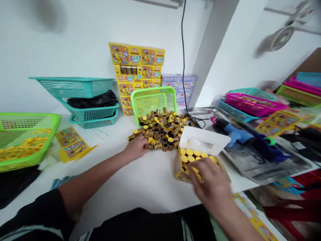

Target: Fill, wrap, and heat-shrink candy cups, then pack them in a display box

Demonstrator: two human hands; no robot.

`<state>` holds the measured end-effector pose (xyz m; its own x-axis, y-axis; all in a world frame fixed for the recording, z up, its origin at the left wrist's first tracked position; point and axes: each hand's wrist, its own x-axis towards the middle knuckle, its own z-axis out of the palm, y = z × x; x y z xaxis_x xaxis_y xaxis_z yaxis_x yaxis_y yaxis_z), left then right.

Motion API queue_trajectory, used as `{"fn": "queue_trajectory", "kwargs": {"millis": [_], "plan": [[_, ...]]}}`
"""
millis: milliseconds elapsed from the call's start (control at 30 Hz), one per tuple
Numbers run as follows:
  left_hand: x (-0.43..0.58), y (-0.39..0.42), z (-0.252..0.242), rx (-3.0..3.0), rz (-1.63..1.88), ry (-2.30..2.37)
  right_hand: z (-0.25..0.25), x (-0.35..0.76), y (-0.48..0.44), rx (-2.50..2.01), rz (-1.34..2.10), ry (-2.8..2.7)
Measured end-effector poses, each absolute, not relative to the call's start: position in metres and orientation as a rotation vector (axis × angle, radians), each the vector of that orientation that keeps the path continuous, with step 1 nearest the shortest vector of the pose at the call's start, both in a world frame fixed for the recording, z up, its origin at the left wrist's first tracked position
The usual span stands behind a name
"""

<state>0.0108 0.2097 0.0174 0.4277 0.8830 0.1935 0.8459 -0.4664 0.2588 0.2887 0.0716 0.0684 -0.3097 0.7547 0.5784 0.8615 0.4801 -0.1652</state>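
My left hand (136,147) is at the front left edge of a pile of small yellow and dark cylinders (163,129), its fingers closed on one small cylinder (148,146). The pile spills out of a tipped green basket (153,103). To the right, an open box (178,167) with its white lid (203,137) raised holds rows of yellow-capped cylinders (190,158). Over the box's front right part is my right hand (210,177), blurred, fingers bent down to the caps; whether it grips one is hidden.
Yellow printed boxes (127,88) stand stacked by the wall, beside teal baskets (97,115). A green basket (54,134) with yellow pieces lies far left. On the right, a metal tray (253,167) holds a blue tool (235,132). A black cable (183,43) hangs behind.
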Motion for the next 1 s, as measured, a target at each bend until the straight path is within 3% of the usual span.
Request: {"fn": "queue_trajectory", "kwargs": {"millis": [133, 333, 633, 833, 1000], "plan": [[0.025, 0.21, 0.013, 2.681, 0.262, 1.516, 0.042, 0.192, 0.115, -1.469, -0.145, -2.476], [0.013, 0.202, 0.015, 2.725, 0.244, 1.525, 0.013, 0.141, 0.178, -1.798, -0.096, -2.477], [-0.018, 0.184, 0.009, 2.402, 0.667, 1.335, 0.005, 0.145, 0.191, -2.048, 0.041, -2.408], [-0.001, 0.174, 0.026, 1.706, 0.842, 1.135, 0.03, 0.153, 0.158, -1.871, 0.164, -2.441], [0.023, 0.164, 0.058, 1.585, 1.001, 1.091, 0.059, 0.207, 0.087, -1.491, 0.248, -2.171]]}}
